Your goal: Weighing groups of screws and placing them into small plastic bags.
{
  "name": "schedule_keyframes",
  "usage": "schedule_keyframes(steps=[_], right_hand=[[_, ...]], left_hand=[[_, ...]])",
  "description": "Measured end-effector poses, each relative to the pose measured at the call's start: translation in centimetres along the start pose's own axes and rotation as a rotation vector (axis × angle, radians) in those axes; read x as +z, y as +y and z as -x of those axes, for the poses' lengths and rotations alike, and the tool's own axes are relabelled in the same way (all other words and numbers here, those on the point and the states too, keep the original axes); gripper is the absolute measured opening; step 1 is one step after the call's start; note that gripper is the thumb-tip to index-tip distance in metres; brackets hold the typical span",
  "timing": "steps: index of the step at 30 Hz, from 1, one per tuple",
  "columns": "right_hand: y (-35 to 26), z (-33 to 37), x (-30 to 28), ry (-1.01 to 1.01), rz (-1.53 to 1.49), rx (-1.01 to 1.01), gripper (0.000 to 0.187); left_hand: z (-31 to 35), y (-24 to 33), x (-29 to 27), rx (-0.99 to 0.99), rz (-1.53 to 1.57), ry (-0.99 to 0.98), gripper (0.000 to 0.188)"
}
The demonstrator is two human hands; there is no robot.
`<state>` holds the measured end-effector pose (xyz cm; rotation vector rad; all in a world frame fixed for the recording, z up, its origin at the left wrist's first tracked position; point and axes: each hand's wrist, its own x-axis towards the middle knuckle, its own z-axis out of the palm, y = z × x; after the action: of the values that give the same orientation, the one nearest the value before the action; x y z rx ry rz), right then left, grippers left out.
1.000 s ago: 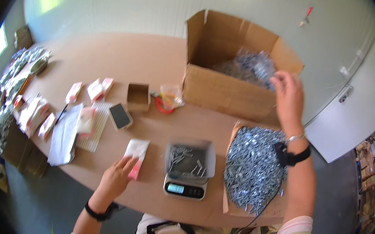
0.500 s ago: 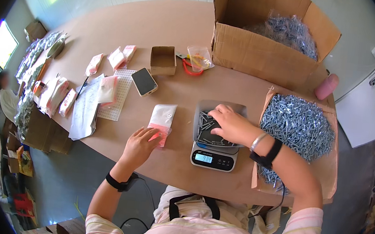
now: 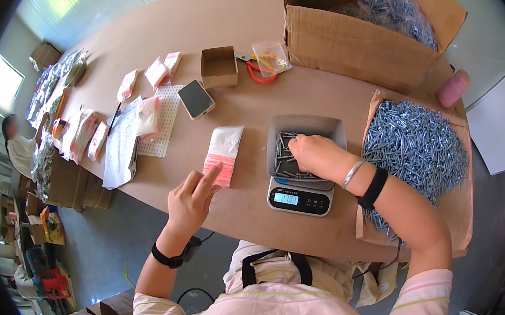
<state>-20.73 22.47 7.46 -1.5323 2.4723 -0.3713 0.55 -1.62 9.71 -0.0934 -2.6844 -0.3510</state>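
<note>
My left hand (image 3: 190, 199) has its index finger stretched out over the pink-striped end of a stack of small clear zip bags (image 3: 224, 148). Its other fingers are loosely bent, and it holds nothing. To the right, my right hand (image 3: 319, 157) reaches into a grey tray (image 3: 336, 129), its fingers curled down among metal screws (image 3: 283, 154). Its fingertips are partly hidden. Beneath the tray is a digital scale (image 3: 298, 200) with a lit display. A large heap of screws (image 3: 416, 153) lies on brown paper beside my right forearm.
Farther back stand a big cardboard box (image 3: 350, 48) with bagged screws, a small open box (image 3: 218, 71), red-handled pliers (image 3: 260, 75) and a phone (image 3: 196, 99). Paper sheets (image 3: 121, 150) and pink-striped bag bundles (image 3: 79, 136) lie left. A pink cylinder (image 3: 453, 88) stands far right.
My left index finger has stretched out over the bags while the others bent. My right fingers have curled in among the screws, and the scale's reading has changed. The view has shifted slightly.
</note>
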Motion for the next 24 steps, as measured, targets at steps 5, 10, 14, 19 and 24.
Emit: schedule_keyframes(steps=[5, 10, 14, 19, 24], right_hand=[[0.6, -0.5, 0.4, -0.016, 0.010, -0.009, 0.015], [0.9, -0.5, -0.4, -0.079, 0.018, 0.020, 0.012], [1.8, 1.5, -4.3, 0.203, -0.099, -0.044, 0.011], [2.8, 7.6, -11.8, 0.313, -0.126, 0.173, 0.009], [8.7, 15.6, -13.5, 0.235, 0.220, 0.451, 0.014]], left_hand=[[1.9, -0.2, 0.4, -0.035, 0.225, 0.154, 0.038], [-0.4, 2.4, -1.4, 0.025, 0.227, 0.129, 0.030], [0.0, 2.0, -3.0, 0.097, 0.213, 0.106, 0.028], [1.3, 1.1, -2.7, -0.200, 0.182, 0.073, 0.017], [1.8, 1.1, -2.4, -0.258, 0.195, -0.066, 0.006]])
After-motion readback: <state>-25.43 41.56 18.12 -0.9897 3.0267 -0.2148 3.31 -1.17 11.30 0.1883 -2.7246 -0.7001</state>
